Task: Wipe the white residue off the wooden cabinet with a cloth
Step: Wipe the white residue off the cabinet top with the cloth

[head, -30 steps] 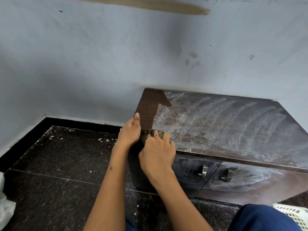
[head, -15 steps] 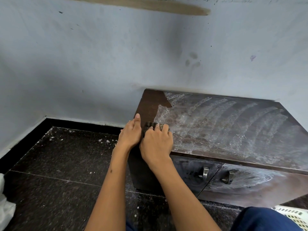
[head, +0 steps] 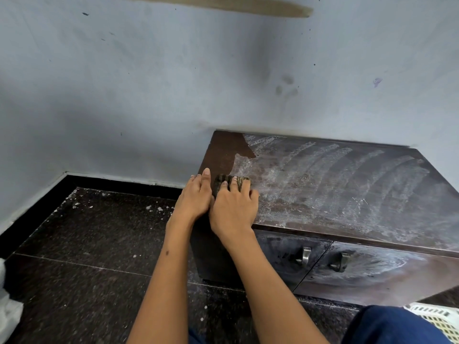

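Note:
The low dark wooden cabinet (head: 347,214) stands against the wall, its top streaked with white residue (head: 330,180). A clean brown strip (head: 224,152) runs along the top's left side. My right hand (head: 234,207) presses a dark striped cloth (head: 221,181) flat on the top near the left edge; only the cloth's far end shows past my fingers. My left hand (head: 196,197) rests with straight fingers on the cabinet's left edge, right beside the cloth.
Two doors with metal handles (head: 305,255) (head: 341,263) face front, also smeared white. The dark tiled floor (head: 94,244) has white specks. A pale blue wall (head: 149,95) is behind. A white basket (head: 439,319) sits bottom right, something white (head: 7,306) at the far left.
Both hands and the cloth have slid away from me along the cabinet's left side, from the front edge toward the wall. The left hand stays beside the cloth.

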Tool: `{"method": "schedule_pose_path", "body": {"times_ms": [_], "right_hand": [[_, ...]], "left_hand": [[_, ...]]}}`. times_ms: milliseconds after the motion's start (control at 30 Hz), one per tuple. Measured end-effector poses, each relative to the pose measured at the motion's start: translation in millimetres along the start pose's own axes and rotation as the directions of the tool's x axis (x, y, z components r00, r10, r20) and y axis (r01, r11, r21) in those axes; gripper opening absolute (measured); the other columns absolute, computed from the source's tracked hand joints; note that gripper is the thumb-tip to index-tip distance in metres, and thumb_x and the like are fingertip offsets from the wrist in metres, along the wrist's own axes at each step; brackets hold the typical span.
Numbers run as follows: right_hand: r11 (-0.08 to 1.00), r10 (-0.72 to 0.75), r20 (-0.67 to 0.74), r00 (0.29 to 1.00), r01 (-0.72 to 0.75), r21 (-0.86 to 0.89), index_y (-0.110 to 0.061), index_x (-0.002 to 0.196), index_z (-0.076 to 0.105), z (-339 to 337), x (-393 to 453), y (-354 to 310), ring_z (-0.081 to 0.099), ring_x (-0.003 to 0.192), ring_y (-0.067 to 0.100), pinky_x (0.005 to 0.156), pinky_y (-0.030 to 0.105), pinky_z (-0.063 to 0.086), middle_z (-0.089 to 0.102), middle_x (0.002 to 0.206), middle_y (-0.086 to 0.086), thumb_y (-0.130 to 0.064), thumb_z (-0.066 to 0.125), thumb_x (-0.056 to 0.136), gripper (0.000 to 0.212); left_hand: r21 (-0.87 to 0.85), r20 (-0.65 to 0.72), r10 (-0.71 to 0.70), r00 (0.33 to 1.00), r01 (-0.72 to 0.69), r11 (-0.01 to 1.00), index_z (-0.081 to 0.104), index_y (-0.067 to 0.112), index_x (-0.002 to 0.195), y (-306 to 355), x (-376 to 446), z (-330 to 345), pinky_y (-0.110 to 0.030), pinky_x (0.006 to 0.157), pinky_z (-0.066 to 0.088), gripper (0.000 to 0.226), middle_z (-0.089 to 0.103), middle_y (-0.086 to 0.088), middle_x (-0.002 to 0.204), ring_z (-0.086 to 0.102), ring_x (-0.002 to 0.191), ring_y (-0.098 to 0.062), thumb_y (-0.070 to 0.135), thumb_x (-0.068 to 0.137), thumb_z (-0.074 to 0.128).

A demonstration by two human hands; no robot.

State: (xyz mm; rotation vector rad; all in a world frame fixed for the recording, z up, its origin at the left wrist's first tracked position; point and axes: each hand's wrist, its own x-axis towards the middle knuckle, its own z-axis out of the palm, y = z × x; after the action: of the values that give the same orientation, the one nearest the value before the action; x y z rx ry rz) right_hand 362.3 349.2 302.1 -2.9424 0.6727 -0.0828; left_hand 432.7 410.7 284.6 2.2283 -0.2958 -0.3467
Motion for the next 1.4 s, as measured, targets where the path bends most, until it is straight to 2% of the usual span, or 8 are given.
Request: {"method": "schedule_pose_path", "body": {"times_ms": [67, 167, 367, 600, 867, 1100, 1267, 1400], "right_hand": [[1.0, -0.001, 0.022, 1.0, 0.002, -0.009, -0.01, 0.148, 0.026, 1, 4, -1, 0.012, 0.14, 0.032, 0.105, 0.042, 0.022, 0.022, 0.155, 0.011, -0.042, 0.025, 0.101, 0.056], [1.0, -0.002, 0.02, 1.0, 0.002, 0.001, -0.01, 0.149, 0.021, 4, -5, -2, 0.012, 0.14, 0.032, 0.104, 0.041, 0.023, 0.018, 0.156, 0.011, -0.036, 0.026, 0.103, 0.053], [1.0, 0.012, 0.042, 0.999, -0.013, 0.023, -0.011, 0.15, 0.016, 8, -14, -5, 0.011, 0.139, 0.033, 0.105, 0.043, 0.021, 0.012, 0.157, 0.009, -0.032, 0.026, 0.102, 0.053], [0.999, 0.042, 0.055, 0.998, -0.042, -0.001, -0.011, 0.15, 0.019, 3, 28, -6, 0.011, 0.14, 0.032, 0.106, 0.043, 0.021, 0.015, 0.157, 0.01, -0.026, 0.028, 0.102, 0.05], [0.999, -0.004, 0.046, 0.999, 0.003, 0.036, -0.012, 0.149, 0.02, 5, -3, -2, 0.01, 0.14, 0.032, 0.107, 0.041, 0.021, 0.016, 0.156, 0.008, -0.023, 0.027, 0.102, 0.049], [0.999, 0.04, 0.063, 0.997, -0.042, 0.022, -0.007, 0.146, 0.029, -3, 34, -6, 0.015, 0.137, 0.033, 0.107, 0.041, 0.023, 0.023, 0.153, 0.013, -0.021, 0.027, 0.102, 0.046], [0.999, 0.036, 0.09, 0.995, -0.038, 0.026, -0.005, 0.146, 0.027, -3, 26, -4, 0.014, 0.138, 0.032, 0.107, 0.039, 0.022, 0.021, 0.154, 0.014, -0.021, 0.027, 0.101, 0.048], [0.999, 0.032, 0.079, 0.996, -0.035, 0.031, -0.007, 0.145, 0.029, -2, 21, -4, 0.014, 0.138, 0.032, 0.106, 0.039, 0.023, 0.024, 0.153, 0.013, -0.022, 0.029, 0.1, 0.047]], "left_hand": [[-0.039, -0.007, -0.012, 1.0, 0.012, 0.999, 0.036, 0.017, 0.144, 0, -1, -2, -0.04, 0.115, 0.021, 0.062, 0.034, -0.009, 0.151, 0.029, 0.14, -0.024, 0.053, 0.098, 0.015], [-0.062, -0.017, -0.008, 1.0, 0.007, 0.998, 0.034, 0.017, 0.145, 1, -1, -4, -0.038, 0.114, 0.019, 0.061, 0.031, -0.007, 0.152, 0.025, 0.141, -0.024, 0.052, 0.098, 0.016], [-0.003, -0.008, 0.006, 1.0, -0.006, 1.0, 0.035, 0.014, 0.144, 3, 2, 0, -0.04, 0.116, 0.016, 0.063, 0.026, -0.008, 0.154, 0.018, 0.144, -0.021, 0.052, 0.098, 0.015], [-0.003, 0.003, -0.001, 1.0, 0.001, 1.0, 0.034, 0.011, 0.144, 7, 5, 0, -0.039, 0.118, 0.014, 0.063, 0.023, -0.009, 0.155, 0.013, 0.145, -0.018, 0.051, 0.099, 0.016], [0.025, 0.005, -0.005, 1.0, 0.005, 1.0, 0.038, 0.008, 0.141, 7, 10, 1, -0.039, 0.116, 0.018, 0.062, 0.026, -0.01, 0.154, 0.018, 0.144, -0.021, 0.05, 0.099, 0.019], [-0.015, 0.018, 0.011, 1.0, -0.011, 1.0, 0.034, 0.012, 0.144, 4, 12, 0, -0.038, 0.118, 0.014, 0.056, 0.024, -0.007, 0.155, 0.015, 0.145, -0.017, 0.045, 0.101, 0.02], [-0.052, 0.033, 0.005, 0.999, -0.004, 0.999, 0.044, 0.011, 0.138, 5, 12, -3, -0.04, 0.117, 0.017, 0.055, 0.028, -0.007, 0.153, 0.019, 0.144, -0.018, 0.045, 0.101, 0.022], [-0.055, 0.041, 0.019, 0.999, -0.016, 0.998, 0.042, 0.009, 0.138, 12, 11, -4, -0.034, 0.115, 0.012, 0.054, 0.022, -0.007, 0.155, 0.011, 0.145, -0.015, 0.043, 0.101, 0.022]]}}
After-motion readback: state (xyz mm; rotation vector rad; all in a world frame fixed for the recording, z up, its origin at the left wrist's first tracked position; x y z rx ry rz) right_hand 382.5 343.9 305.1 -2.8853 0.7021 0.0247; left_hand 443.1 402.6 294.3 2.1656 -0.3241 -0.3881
